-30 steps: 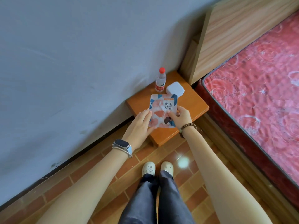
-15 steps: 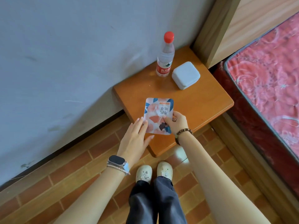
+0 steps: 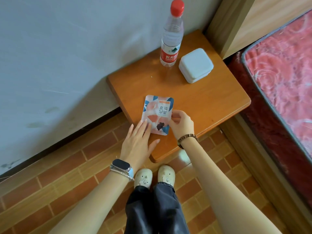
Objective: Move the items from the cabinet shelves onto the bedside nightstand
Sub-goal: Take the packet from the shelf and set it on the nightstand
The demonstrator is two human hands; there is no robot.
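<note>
A flat pink, white and blue packet [image 3: 157,114] lies on the front left part of the orange wooden nightstand [image 3: 211,100]. My right hand [image 3: 181,123] pinches the packet's right edge between thumb and fingers. My left hand [image 3: 138,143] lies flat with fingers spread, its fingertips touching the packet's lower left corner. A clear water bottle with a red cap [image 3: 172,36] stands upright at the back of the nightstand. A white square lidded box [image 3: 195,65] sits just right of the bottle.
A grey wall [image 3: 67,56] runs along the nightstand's left side. A bed with a red patterned mattress [image 3: 285,78] and a wooden headboard [image 3: 239,19] stands to the right. My feet [image 3: 155,176] are on the brick-patterned floor at the nightstand's front corner.
The packet has come down from mid-air onto the nightstand top. My view has moved much closer to the nightstand. My left hand has flattened beside the packet.
</note>
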